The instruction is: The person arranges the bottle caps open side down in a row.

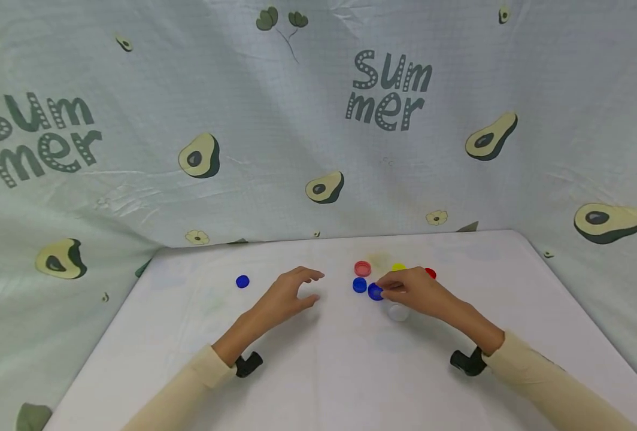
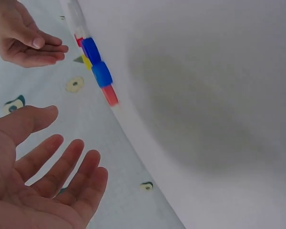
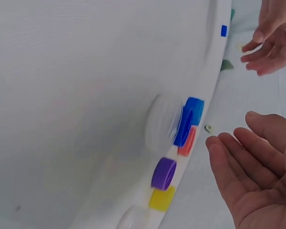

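My left hand (image 1: 288,293) hovers over the white table with its fingers spread and nothing in its grasp. To the right, my right hand (image 1: 421,291) hangs over a group of bottle caps. Its fingertips overlap the dark blue cap (image 1: 374,292) in the head view. The right wrist view shows those fingers (image 3: 236,167) relaxed, apart from the caps. A lighter blue cap (image 1: 359,285) and a red cap (image 1: 362,269) sit beside the dark blue one. Nearer lies a clear lid (image 1: 398,312). A purple cap (image 3: 163,173) and a yellow cap (image 3: 162,199) stand close by.
A lone blue cap (image 1: 242,281) lies at the table's back left. Another red cap (image 1: 430,273) shows partly behind the right hand. A second clear lid (image 3: 133,218) is near the yellow cap. A printed cloth (image 1: 264,120) hangs behind the white table (image 1: 351,371).
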The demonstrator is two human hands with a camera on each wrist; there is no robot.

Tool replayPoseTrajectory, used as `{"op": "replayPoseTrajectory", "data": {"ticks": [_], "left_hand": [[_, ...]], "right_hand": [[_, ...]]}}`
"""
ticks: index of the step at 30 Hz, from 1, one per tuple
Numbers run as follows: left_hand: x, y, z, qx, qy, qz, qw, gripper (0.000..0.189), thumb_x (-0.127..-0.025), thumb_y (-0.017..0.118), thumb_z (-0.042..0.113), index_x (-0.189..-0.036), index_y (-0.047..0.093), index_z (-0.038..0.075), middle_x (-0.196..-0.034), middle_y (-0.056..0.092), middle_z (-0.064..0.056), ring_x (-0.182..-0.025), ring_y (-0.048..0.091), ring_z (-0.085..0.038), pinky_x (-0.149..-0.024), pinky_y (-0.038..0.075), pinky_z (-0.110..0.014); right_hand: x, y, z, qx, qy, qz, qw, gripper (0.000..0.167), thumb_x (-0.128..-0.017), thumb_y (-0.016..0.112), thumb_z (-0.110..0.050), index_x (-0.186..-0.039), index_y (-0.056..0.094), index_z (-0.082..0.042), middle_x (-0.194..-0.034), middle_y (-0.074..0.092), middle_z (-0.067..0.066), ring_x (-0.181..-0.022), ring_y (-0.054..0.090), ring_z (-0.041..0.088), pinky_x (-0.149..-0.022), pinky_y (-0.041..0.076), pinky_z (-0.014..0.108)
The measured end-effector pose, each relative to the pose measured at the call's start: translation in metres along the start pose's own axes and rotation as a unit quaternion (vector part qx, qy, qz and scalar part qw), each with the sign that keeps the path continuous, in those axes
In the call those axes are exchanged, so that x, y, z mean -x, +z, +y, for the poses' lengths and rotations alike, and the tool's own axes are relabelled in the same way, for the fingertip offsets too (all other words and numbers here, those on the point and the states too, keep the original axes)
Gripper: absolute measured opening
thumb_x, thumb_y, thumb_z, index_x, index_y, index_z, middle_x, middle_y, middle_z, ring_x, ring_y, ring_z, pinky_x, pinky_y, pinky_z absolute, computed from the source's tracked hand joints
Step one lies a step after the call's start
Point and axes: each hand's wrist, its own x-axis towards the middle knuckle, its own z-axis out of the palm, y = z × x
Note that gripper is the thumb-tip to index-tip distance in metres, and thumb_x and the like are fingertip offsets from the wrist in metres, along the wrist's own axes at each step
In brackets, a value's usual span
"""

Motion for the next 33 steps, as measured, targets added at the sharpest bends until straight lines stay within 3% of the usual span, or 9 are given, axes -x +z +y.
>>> {"op": "replayPoseTrajectory", "data": {"ticks": [5, 10, 14, 23, 33], "left_hand": [[-0.005, 0.007, 0.009, 0.036, 0.008, -0.017, 0.9992, 0.042, -0.094, 0.072, 0.006, -0.134, 0.061, 0.0, -0.132, 0.063, -0.017, -0.12, 0.06, -0.036, -0.101, 0.051, -0.053], [-0.009, 0.014, 0.017, 0.062, 0.024, -0.029, 0.9974, 0.04, -0.095, 0.071, 0.007, -0.134, 0.061, 0.0, -0.13, 0.064, -0.019, -0.12, 0.06, -0.037, -0.101, 0.051, -0.054], [-0.016, 0.02, 0.021, 0.078, 0.032, -0.037, 0.9958, 0.04, -0.095, 0.071, 0.008, -0.133, 0.061, 0.001, -0.129, 0.064, -0.02, -0.12, 0.061, -0.038, -0.102, 0.05, -0.053], [-0.032, 0.039, 0.03, 0.104, 0.032, -0.059, 0.9924, 0.037, -0.096, 0.07, 0.008, -0.131, 0.062, -0.001, -0.125, 0.066, -0.019, -0.115, 0.064, -0.034, -0.1, 0.053, -0.047], [-0.043, 0.061, 0.042, 0.136, 0.013, -0.097, 0.9859, 0.032, -0.094, 0.074, 0.011, -0.125, 0.067, 0.001, -0.124, 0.069, -0.013, -0.105, 0.068, -0.022, -0.088, 0.055, -0.022]], "right_hand": [[0.015, -0.009, 0.009, 0.028, -0.011, 0.018, 0.9994, 0.021, -0.095, 0.073, -0.011, -0.114, 0.075, -0.003, -0.106, 0.077, 0.006, -0.097, 0.073, 0.02, -0.08, 0.06, 0.029], [0.028, -0.012, 0.018, 0.043, 0.016, 0.018, 0.9988, 0.023, -0.095, 0.073, -0.014, -0.115, 0.076, -0.005, -0.1, 0.077, 0.001, -0.091, 0.073, 0.017, -0.076, 0.06, 0.026], [0.035, -0.011, 0.023, 0.038, 0.031, 0.02, 0.9986, 0.023, -0.094, 0.074, -0.014, -0.116, 0.076, -0.005, -0.1, 0.077, 0.0, -0.091, 0.072, 0.017, -0.076, 0.06, 0.026], [0.04, -0.009, 0.037, 0.006, 0.019, 0.006, 0.9998, 0.024, -0.093, 0.075, -0.012, -0.116, 0.074, -0.005, -0.106, 0.075, 0.002, -0.096, 0.071, 0.018, -0.084, 0.06, 0.033], [0.041, -0.004, 0.044, -0.027, 0.025, -0.01, 0.9993, 0.025, -0.093, 0.075, -0.014, -0.117, 0.073, -0.006, -0.102, 0.075, -0.002, -0.091, 0.07, 0.012, -0.08, 0.06, 0.027]]}}
